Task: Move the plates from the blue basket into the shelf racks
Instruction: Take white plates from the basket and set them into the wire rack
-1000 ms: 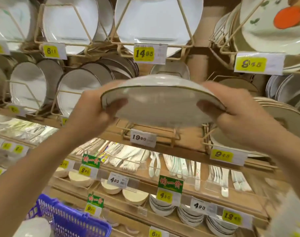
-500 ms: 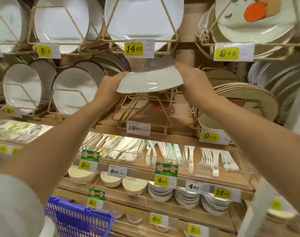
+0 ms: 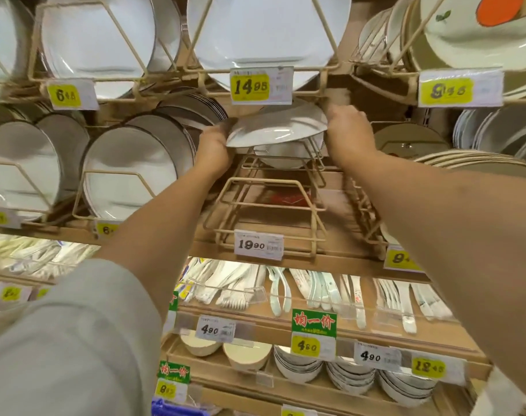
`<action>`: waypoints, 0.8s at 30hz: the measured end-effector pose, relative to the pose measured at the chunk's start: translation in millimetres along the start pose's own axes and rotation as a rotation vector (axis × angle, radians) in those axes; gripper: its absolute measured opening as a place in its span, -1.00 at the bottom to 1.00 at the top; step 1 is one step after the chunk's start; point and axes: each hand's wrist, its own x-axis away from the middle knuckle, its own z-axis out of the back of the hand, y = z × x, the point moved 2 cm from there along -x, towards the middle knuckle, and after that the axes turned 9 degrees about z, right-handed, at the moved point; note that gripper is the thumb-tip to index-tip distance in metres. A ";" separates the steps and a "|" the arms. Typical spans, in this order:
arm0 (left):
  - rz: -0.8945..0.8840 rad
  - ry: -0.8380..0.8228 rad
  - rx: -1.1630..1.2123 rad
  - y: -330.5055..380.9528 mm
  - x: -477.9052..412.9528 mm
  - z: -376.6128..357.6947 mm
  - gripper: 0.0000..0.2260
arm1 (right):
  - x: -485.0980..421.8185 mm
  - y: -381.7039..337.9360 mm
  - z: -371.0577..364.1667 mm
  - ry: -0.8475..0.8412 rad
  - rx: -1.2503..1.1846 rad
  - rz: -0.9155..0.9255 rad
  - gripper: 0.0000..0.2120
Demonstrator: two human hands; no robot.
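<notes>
Nearest, only a sliver of the blue basket [image 3: 177, 411] shows at the bottom edge, so the plates left in it cannot be counted. Farther up, the left hand [image 3: 213, 145] and right hand [image 3: 344, 127] each keep a curled grip on opposite rims of one white plate [image 3: 276, 130], tilted above the back of the wire rack [image 3: 267, 205]. Behind it a racked plate [image 3: 282, 159] seems already seated, so the held one likely awaits slotting.
</notes>
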 end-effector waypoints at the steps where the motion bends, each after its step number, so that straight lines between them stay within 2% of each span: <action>1: -0.012 0.004 -0.018 -0.8 -8.1 -5.8 -0.65 | -4.5 2.8 -6.0 0.019 0.015 -0.016 -0.72; 4: -0.009 0.021 -0.093 -2.8 -39.9 -23.8 -0.71 | -21.0 14.7 -26.4 0.086 0.068 -0.098 -0.70; 7: -0.024 0.031 -0.049 -3.2 -66.6 -42.1 -0.68 | -35.4 24.7 -45.0 0.109 0.113 -0.161 -0.63; 11: -0.057 0.061 0.002 -12.7 -97.6 -69.0 -0.71 | -55.8 41.3 -71.3 0.113 0.117 -0.221 -0.72; 16: 0.125 -0.044 0.046 -19.6 -127.1 -93.7 -0.80 | -73.2 57.8 -95.3 0.098 0.107 -0.272 -0.75; 19: 0.152 -0.045 0.035 -19.2 -136.0 -100.0 -0.79 | -84.5 63.1 -101.6 0.044 0.110 -0.305 -0.79; 24: 0.166 -0.083 0.080 -21.4 -150.8 -106.9 -0.77 | -106.7 82.8 -105.6 -0.081 -0.089 -0.441 -0.93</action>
